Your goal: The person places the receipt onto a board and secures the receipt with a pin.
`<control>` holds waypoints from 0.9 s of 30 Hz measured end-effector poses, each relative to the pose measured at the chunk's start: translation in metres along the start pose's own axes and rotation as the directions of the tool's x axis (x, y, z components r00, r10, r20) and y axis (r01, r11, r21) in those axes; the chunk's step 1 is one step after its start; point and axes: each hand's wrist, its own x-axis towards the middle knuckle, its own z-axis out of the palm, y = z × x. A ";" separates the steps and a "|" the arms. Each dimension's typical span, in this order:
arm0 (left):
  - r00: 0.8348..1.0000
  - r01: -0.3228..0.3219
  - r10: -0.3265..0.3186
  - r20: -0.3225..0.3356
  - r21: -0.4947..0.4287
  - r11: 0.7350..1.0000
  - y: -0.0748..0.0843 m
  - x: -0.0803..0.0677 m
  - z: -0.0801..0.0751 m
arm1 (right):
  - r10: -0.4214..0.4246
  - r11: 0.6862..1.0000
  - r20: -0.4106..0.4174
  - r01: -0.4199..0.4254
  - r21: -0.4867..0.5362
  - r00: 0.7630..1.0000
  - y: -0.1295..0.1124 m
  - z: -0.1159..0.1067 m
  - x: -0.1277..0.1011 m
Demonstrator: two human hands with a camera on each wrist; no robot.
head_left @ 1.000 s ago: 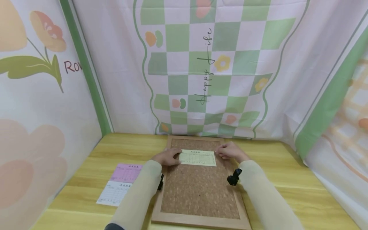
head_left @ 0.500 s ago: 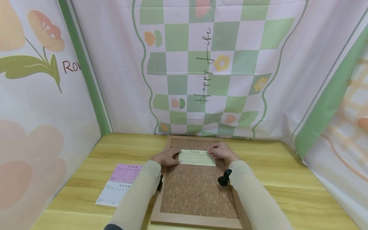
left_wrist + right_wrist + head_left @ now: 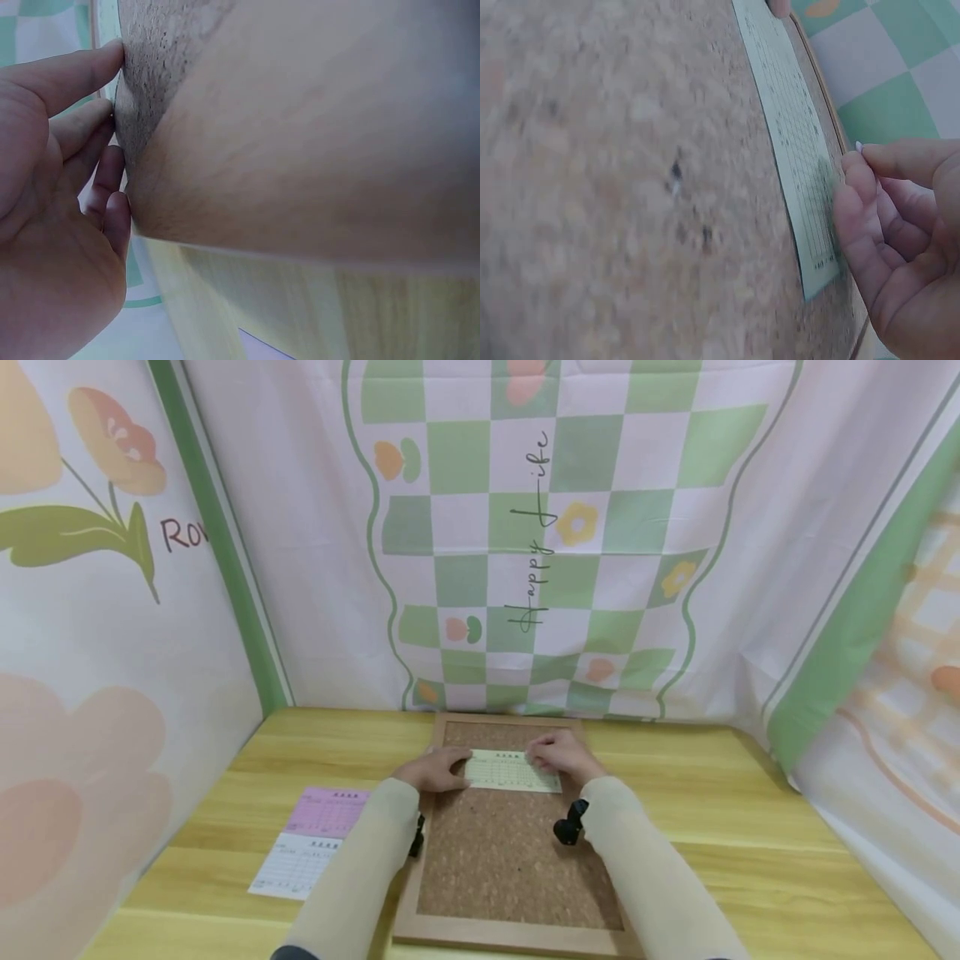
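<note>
The left hand (image 3: 433, 770) presses flat fingers on the green slip's (image 3: 510, 771) left end. The right hand's (image 3: 558, 753) curled fingertips rest on its right part, atop the cork board (image 3: 510, 860).

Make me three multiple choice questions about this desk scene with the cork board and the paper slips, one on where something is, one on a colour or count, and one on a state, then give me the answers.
1. Where does the pale green slip lie?
A. On the cork board, near its far edge
B. On the bare table left of the board
C. Hanging on the back curtain

2. What colours are the two slips lying on the table left of the board?
A. Blue and yellow
B. Pink and white
C. Both green

3. What is the left hand doing?
A. Raised above the board, touching nothing
B. Resting at the left end of the green slip, fingers fairly straight
C. Holding the pink slip

Answers:
1 A: the head view shows the slip flat on the cork near the top frame.
2 B: the pink slip lies just beyond the white slip.
3 B: its fingers lie on the board at the slip's left end, while the right hand is at its right end.
</note>
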 end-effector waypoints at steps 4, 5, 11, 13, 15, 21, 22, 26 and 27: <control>1.000 0.006 -0.006 0.003 0.004 1.000 0.001 -0.001 0.000 | 0.005 1.000 -0.004 -0.005 0.029 1.000 -0.003 0.005 0.005; 1.000 0.007 -0.007 0.005 0.011 1.000 0.001 -0.001 0.000 | 0.015 0.999 -0.006 -0.015 0.038 1.000 -0.003 0.006 0.006; 1.000 0.010 -0.010 0.009 0.005 1.000 0.001 0.000 0.000 | 0.070 0.991 0.018 -0.072 0.114 0.997 -0.009 0.011 0.009; 1.000 0.009 -0.009 0.005 -0.001 1.000 0.001 -0.001 0.000 | 0.087 0.985 0.027 -0.090 0.145 0.996 -0.011 0.013 0.009; 1.000 0.010 -0.010 0.001 0.000 1.000 0.002 -0.001 0.000 | 0.096 0.983 0.037 -0.101 0.156 0.995 -0.013 0.015 0.008; 1.000 0.025 -0.025 -0.002 0.010 1.000 0.003 -0.002 -0.001 | 0.133 0.976 0.031 -0.136 0.168 0.991 -0.013 0.021 0.009; 1.000 0.027 -0.027 -0.002 0.010 1.000 0.003 -0.002 -0.001 | 0.143 0.973 0.029 -0.146 0.176 0.989 -0.013 0.021 0.009; 1.000 0.027 -0.027 0.000 0.018 0.999 0.003 -0.001 -0.002 | 0.139 0.976 0.024 -0.141 0.166 0.990 -0.012 0.023 0.008; 1.000 0.026 -0.026 0.000 0.018 0.999 0.003 -0.001 -0.002 | 0.140 0.976 0.024 -0.142 0.165 0.990 -0.012 0.023 0.008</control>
